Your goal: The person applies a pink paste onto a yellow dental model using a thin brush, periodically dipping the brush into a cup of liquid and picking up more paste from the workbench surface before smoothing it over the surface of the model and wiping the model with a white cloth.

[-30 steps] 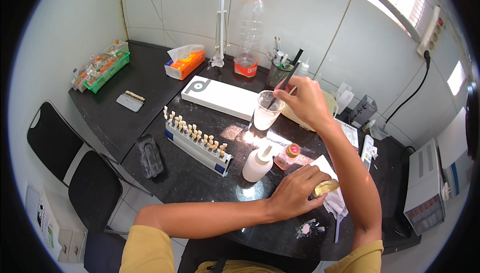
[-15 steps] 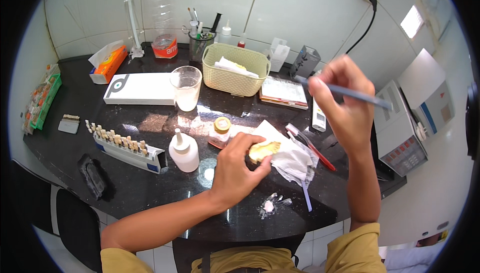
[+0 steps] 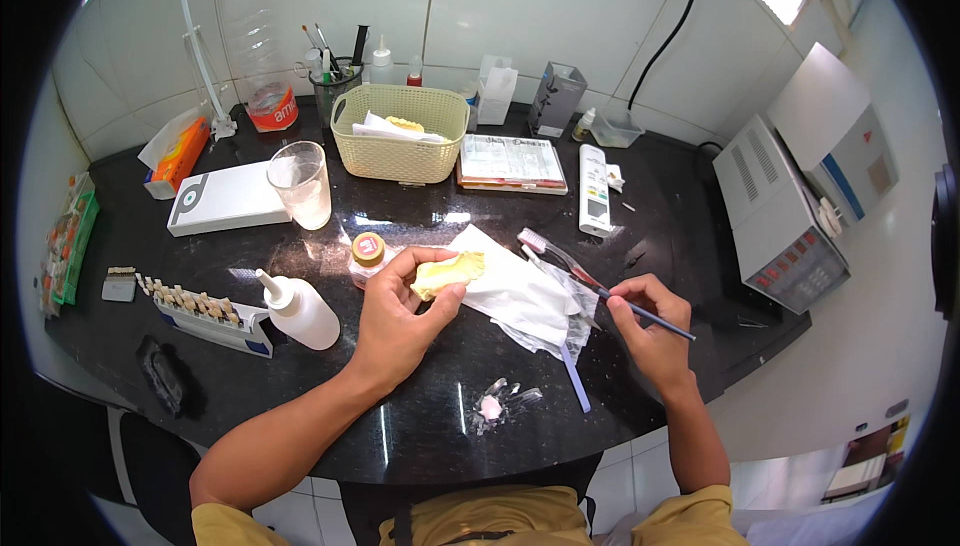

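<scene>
My left hand [image 3: 398,326] is closed on a yellow, moulded piece [image 3: 448,269] at the middle of the desk. My right hand [image 3: 652,341] grips a slim dark-handled tool [image 3: 675,329], slanting up toward the left; its tip is too small to make out. White paper [image 3: 505,286] lies under and between the hands, beside a red-handled toothbrush [image 3: 545,251]. Just left of my left hand are a small jar with a gold cap [image 3: 367,248] and a white squeeze bottle [image 3: 310,318]. A pink lump [image 3: 490,408] sits among smears near the front, with a lilac stick [image 3: 577,383] nearby.
A clear cup [image 3: 300,191] stands beside a white box [image 3: 215,201]. Behind are a basket [image 3: 400,156], booklets [image 3: 512,164] and a remote [image 3: 594,186]. A tooth-sample rack [image 3: 215,331] sits at left, a grey machine [image 3: 775,216] at right.
My right hand has left the cup and come down to the right with the tool. My left hand has raised the yellow piece slightly. The view has turned rightward.
</scene>
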A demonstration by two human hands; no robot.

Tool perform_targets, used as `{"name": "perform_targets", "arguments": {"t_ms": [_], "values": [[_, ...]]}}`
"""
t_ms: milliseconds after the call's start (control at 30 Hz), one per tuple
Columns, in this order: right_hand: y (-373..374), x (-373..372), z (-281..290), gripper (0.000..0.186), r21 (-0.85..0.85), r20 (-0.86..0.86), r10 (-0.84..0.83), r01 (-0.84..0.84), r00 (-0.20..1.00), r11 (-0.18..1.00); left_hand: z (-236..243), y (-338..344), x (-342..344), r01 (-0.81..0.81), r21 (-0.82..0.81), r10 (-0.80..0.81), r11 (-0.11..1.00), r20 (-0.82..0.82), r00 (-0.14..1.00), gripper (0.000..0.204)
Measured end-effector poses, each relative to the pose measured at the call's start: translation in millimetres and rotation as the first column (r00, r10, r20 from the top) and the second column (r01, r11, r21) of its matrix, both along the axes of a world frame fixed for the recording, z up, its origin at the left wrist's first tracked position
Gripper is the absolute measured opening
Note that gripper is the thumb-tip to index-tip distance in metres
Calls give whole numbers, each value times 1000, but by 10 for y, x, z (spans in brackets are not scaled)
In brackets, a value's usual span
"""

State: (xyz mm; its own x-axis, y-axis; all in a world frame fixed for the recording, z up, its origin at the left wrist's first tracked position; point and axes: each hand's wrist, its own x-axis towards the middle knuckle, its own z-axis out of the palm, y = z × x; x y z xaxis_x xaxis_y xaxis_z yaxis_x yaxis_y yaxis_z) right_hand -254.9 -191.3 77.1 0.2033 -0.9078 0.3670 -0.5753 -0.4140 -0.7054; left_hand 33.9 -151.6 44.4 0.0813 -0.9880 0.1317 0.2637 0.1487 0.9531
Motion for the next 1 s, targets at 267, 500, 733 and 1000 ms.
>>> {"name": "perform_targets", "arguments": {"t_ms": [267, 500, 733, 1000], "values": [[150, -102, -2, 11, -65, -101, 29, -36, 994, 997, -19, 18, -46, -20, -80, 39, 997, 233, 972, 33], [303, -146, -42, 8, 1, -165, 0, 0, 986, 1000, -75, -9, -42, -13, -133, 58, 991, 337, 940, 34], [1026, 106, -100, 17, 279, 515, 120, -299, 849, 913, -67, 43, -31, 13, -181, 88, 983, 538, 838, 32], [1051, 333, -351, 13, 340, 417, 180, -336, 891, 878, -110, 28, -48, 44, -140, 30, 989, 489, 872, 32]]}}
